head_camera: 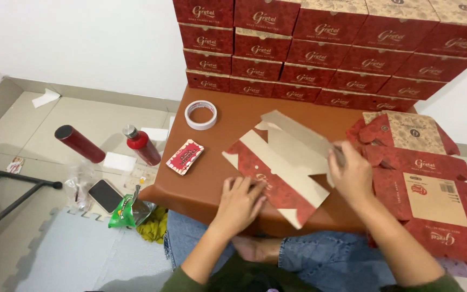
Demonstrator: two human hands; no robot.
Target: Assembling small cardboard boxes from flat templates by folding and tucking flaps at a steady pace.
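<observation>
Seated person working at a low brown table point(228, 121). The left hand point(240, 201) is pressing flat, fingers spread, on the near red panel of an unfolded cardboard box blank point(282, 167), which is lying at the table's centre with its plain brown inner face partly upward. The right hand point(352, 174) is pinching the blank's raised right flap between thumb and fingers. A pile of flat red blanks point(428, 200) is lying just beside it on the right; finished red boxes point(320, 48) are standing stacked along the far edge. A tape roll point(200, 114) and a small red card point(185, 157) are resting to the left.
</observation>
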